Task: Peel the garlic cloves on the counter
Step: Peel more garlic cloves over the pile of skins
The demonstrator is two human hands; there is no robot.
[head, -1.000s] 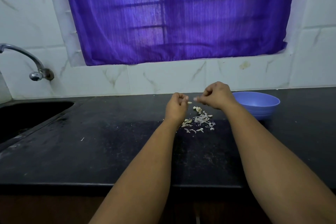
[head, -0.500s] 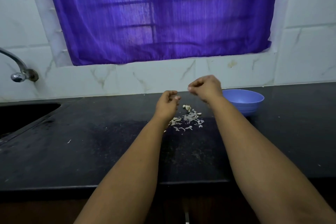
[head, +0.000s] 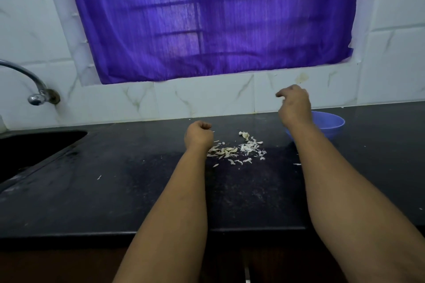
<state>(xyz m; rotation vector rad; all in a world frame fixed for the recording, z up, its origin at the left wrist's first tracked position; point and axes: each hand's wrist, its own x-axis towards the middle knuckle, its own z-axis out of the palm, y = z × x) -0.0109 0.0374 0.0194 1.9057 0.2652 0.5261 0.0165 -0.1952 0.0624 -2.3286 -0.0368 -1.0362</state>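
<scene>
A pile of papery garlic peels (head: 249, 148) lies on the black counter (head: 138, 190), with several pale garlic cloves (head: 226, 150) at its left side and one more clove (head: 245, 134) behind it. My left hand (head: 199, 135) is curled into a fist just left of the pile; its fingers face away, so what it grips is hidden. My right hand (head: 294, 105) is raised above the near rim of the blue bowl (head: 331, 125), fingers curled with the tips close together. Nothing shows between those fingertips.
A sink basin (head: 34, 147) is set into the counter at the left, with a chrome tap (head: 36, 96) above it. A purple curtain (head: 211, 18) hangs over the tiled wall behind. A stray peel (head: 297, 164) lies right of the pile.
The hands were close together over the pile, working a pale clove between them. My right hand has since pulled up and to the right over the bowl, while my left stayed low.
</scene>
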